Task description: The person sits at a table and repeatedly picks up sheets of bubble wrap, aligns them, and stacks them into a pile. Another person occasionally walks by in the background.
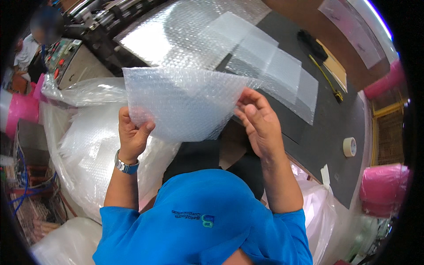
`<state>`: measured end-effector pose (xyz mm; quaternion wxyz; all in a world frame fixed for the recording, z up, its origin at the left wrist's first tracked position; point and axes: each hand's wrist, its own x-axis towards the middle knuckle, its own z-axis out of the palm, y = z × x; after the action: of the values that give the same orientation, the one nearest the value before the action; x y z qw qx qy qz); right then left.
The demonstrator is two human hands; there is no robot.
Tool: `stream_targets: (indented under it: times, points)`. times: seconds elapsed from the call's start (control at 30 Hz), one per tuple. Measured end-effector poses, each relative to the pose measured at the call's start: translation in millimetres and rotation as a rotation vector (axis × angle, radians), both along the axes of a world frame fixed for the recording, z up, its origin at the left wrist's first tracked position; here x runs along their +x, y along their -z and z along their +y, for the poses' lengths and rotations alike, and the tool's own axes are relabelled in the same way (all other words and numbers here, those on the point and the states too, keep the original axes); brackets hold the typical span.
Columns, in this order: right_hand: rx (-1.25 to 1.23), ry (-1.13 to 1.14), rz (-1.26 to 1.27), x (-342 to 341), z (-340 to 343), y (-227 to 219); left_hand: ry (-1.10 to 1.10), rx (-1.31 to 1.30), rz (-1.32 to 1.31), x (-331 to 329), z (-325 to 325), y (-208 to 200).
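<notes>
A translucent bubble wrap sheet (185, 101) is held up in front of me, its lower edge sagging into a curve. My left hand (134, 134) pinches its lower left side, thumb in front and fingers partly behind. At the sheet's right edge is my right hand (263, 121), fingers loosely bent and spread, thumb apart from them; the fingertips are at or just behind the edge, and I cannot tell how firmly they touch. Beyond it, several flat bubble wrap pieces (282, 73) overlap on the dark table (327, 145).
A large clear plastic bag (95, 150) of bubble wrap pieces stands at left. On the table are a tape roll (349, 147), a yellow tape measure (327, 79) and a larger bubble wrap sheet (150, 37). A machine (99, 22) stands far left; pink wrapped bundles (383, 190) are at right.
</notes>
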<state>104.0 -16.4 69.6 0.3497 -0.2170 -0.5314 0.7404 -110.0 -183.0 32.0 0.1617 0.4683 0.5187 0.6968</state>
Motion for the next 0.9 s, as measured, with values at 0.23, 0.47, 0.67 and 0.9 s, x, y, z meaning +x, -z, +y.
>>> stream_targets:
  times: [0.23,0.47,0.67,0.9]
  points:
    - [0.052,0.039,0.115,10.5,0.7,-5.1,0.02,-0.081,-0.068,19.8,21.5,9.8]
    - [0.126,0.078,0.077,15.8,0.9,1.9,0.056,-0.114,-0.049,24.1,25.5,8.2]
    - [0.262,0.014,-0.007,14.6,1.2,2.3,0.042,-0.13,0.0,16.9,18.0,14.4]
    - [0.229,-0.124,-0.155,28.0,13.3,-4.4,-0.679,0.134,0.011,-84.7,-53.3,14.1]
